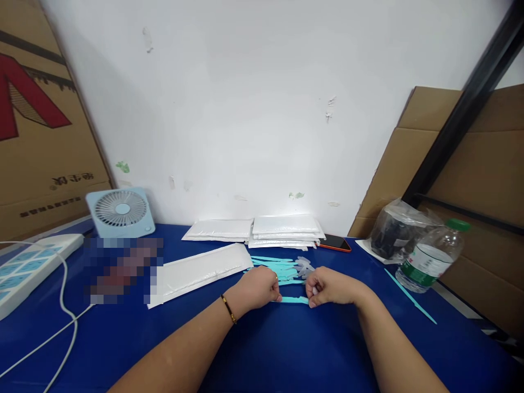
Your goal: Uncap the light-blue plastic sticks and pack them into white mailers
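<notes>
My left hand is closed in a pinch on one end of a slim teal eyebrow razor. At its other end the fingers of my right hand are closed around the tip, so that part is hidden. Between the hands the razor lies level, just above or on the table. Behind them is a loose pile of similar teal razors, with small clear plastic caps at its right side. A single teal razor rests apart, far to the right.
White padded mailers are stacked by the wall, and one mailer lies left of the pile. A phone, a water bottle and a bagged dark cup stand right. Left are a fan, a power strip and cables.
</notes>
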`<action>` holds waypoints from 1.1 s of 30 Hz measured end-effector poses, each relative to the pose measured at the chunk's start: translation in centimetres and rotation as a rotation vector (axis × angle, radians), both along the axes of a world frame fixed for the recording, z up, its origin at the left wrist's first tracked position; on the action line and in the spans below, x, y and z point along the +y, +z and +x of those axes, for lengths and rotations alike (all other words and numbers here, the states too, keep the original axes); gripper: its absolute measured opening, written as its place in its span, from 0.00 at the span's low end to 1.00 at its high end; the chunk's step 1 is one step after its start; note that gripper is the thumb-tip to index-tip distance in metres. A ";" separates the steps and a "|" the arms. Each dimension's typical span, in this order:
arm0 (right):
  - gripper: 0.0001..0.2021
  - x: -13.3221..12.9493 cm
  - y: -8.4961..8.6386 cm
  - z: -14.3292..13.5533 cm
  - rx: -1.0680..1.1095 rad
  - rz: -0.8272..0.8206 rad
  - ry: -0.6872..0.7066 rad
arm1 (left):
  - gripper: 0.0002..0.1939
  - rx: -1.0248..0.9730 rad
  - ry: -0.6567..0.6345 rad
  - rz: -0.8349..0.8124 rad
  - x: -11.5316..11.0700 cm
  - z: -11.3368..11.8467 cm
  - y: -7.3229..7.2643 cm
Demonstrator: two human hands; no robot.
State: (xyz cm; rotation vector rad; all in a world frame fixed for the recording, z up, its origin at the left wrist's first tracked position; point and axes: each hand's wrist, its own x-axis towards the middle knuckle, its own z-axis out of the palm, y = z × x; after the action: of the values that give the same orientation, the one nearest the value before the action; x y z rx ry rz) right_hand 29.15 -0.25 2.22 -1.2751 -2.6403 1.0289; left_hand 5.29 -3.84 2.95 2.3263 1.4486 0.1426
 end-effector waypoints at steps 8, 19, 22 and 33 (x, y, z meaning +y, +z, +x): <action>0.10 1.4 0.4 3.0 0.067 0.175 -0.261 | 0.32 -0.077 -0.046 0.220 0.4 -0.7 -0.5; 0.11 3.9 -2.5 -0.2 0.146 0.609 -0.277 | 0.45 0.014 -0.192 0.195 -0.8 0.5 -2.6; 0.10 4.3 -2.9 -0.1 0.111 0.611 -0.279 | 0.43 -0.001 -0.214 0.202 -1.4 0.7 -2.1; 0.10 4.3 -3.0 -0.3 0.092 0.666 -0.292 | 0.39 0.040 -0.043 0.340 2.2 -1.0 -3.5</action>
State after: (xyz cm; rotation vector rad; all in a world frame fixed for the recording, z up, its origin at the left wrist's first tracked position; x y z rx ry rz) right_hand 28.84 4.06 -0.81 -1.3274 -2.3090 0.1330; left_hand 4.34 -1.61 -0.50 2.6406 1.4882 0.3573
